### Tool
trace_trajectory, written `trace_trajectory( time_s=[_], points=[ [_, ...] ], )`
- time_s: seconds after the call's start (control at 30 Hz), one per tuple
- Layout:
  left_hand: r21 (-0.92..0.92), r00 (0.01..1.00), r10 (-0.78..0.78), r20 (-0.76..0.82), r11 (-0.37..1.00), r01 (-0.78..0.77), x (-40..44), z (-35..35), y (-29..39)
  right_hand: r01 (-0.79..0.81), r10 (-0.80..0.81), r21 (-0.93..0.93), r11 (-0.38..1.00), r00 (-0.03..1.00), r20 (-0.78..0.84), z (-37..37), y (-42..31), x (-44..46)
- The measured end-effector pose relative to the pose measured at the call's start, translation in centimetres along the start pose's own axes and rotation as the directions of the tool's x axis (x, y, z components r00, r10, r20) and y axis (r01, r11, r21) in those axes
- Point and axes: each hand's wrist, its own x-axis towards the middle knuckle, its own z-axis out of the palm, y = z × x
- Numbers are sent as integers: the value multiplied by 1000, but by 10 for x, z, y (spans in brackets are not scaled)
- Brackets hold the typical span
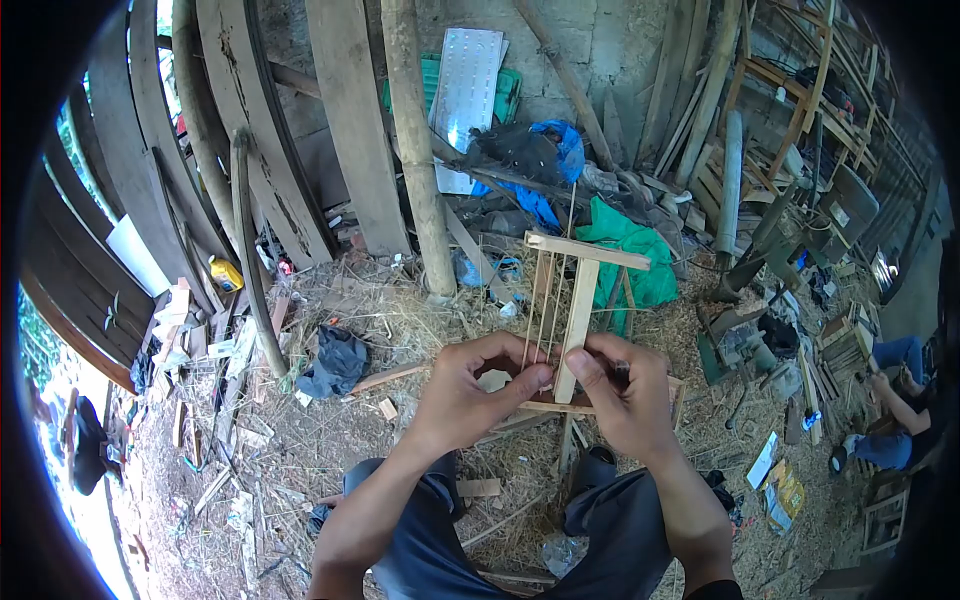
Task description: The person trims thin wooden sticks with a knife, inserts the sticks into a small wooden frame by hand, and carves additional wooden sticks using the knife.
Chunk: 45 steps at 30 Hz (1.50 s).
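A small wooden frame (pixel 578 320) is held up in front of my knees, with a crossbar (pixel 590 250) along its far end and a pale slat running back toward me. Several thin sticks (pixel 545 305) run lengthwise beside that slat. My left hand (pixel 475 395) is closed, its thumb and forefinger pinching at the near ends of the thin sticks. Around the near end of the slat, my right hand (pixel 632 395) is closed, thumb on top. The fingers partly hide the frame's near end.
Wood scraps and shavings cover the ground. A bamboo post (pixel 415 150) and leaning planks (pixel 270 130) stand ahead and left. Beyond the frame lies a green sheet (pixel 640 255); a black plastic bag (pixel 338 362) lies left. Another person (pixel 905 410) sits at the far right.
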Motion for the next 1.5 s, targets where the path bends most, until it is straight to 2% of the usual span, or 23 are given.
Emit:
trace_trajectory(
  time_s=[0.47,0.53,0.63,0.77,0.87,1.07,1.13,1.37,1.43,1.5],
  points=[
    [-4,993,-114,29,993,114,1,-3,-1,-18,20,-41,999,999,42,-1,-1,2],
    [19,988,-140,65,990,139,0,-4,-3,-2,2,-15,1000,1000,-20,2,3,1],
    [19,989,-139,43,990,139,0,-1,-4,-49,49,-29,998,999,7,-2,-1,2],
    [56,990,-136,32,989,134,0,-1,0,-29,29,-27,999,1000,-8,-1,0,3],
    [-21,987,-157,22,987,157,0,0,-2,-22,22,-51,998,1000,2,-2,1,4],
    [70,998,-70,-6,995,70,1,2,-9,-13,14,-46,999,1000,22,-2,0,4],
    [-41,994,-93,-61,995,91,1,5,-6,-23,23,-13,1000,999,28,-1,0,4],
    [-36,994,-109,-25,994,108,2,5,-4,-59,60,-33,998,998,32,-2,-1,4],
    [-237,987,-146,-61,963,128,3,6,-4,-36,37,-36,999,999,31,-1,-1,4],
    [-261,987,-136,-85,959,110,6,3,-4,-21,28,-85,996,997,78,-1,0,5]
  ],
)
